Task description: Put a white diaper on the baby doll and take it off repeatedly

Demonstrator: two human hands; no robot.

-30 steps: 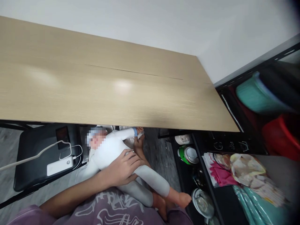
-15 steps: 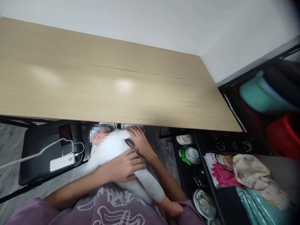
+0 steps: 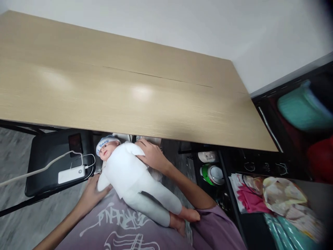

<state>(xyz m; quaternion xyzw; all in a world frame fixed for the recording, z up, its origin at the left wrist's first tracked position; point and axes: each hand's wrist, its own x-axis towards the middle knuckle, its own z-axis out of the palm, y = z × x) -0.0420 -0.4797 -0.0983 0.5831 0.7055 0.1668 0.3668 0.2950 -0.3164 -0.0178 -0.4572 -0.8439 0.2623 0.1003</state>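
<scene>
A baby doll [image 3: 127, 170] in a white top, pale leggings and a printed cap lies face up across my lap, its head to the left and its bare feet to the right. My left hand [image 3: 94, 191] is closed round the doll's sleeve on the near side, thumb in front. On the far side, close under the table edge, my right hand [image 3: 151, 152] grips the doll's other arm. Some of its fingertips are hidden behind the arm.
A wooden table [image 3: 130, 104] spans the view ahead. At left, a black stool [image 3: 44, 166] carries a white power bank [image 3: 71, 174], a cable and a dark phone [image 3: 75, 143]. A black shelf at right holds jars, a green can [image 3: 212, 174], pink cloth [image 3: 251, 199] and teal packets [image 3: 288, 229].
My left hand has moved from the doll's middle down left to its near sleeve. My right hand has shifted slightly on the far arm. The doll now lies flatter and face up.
</scene>
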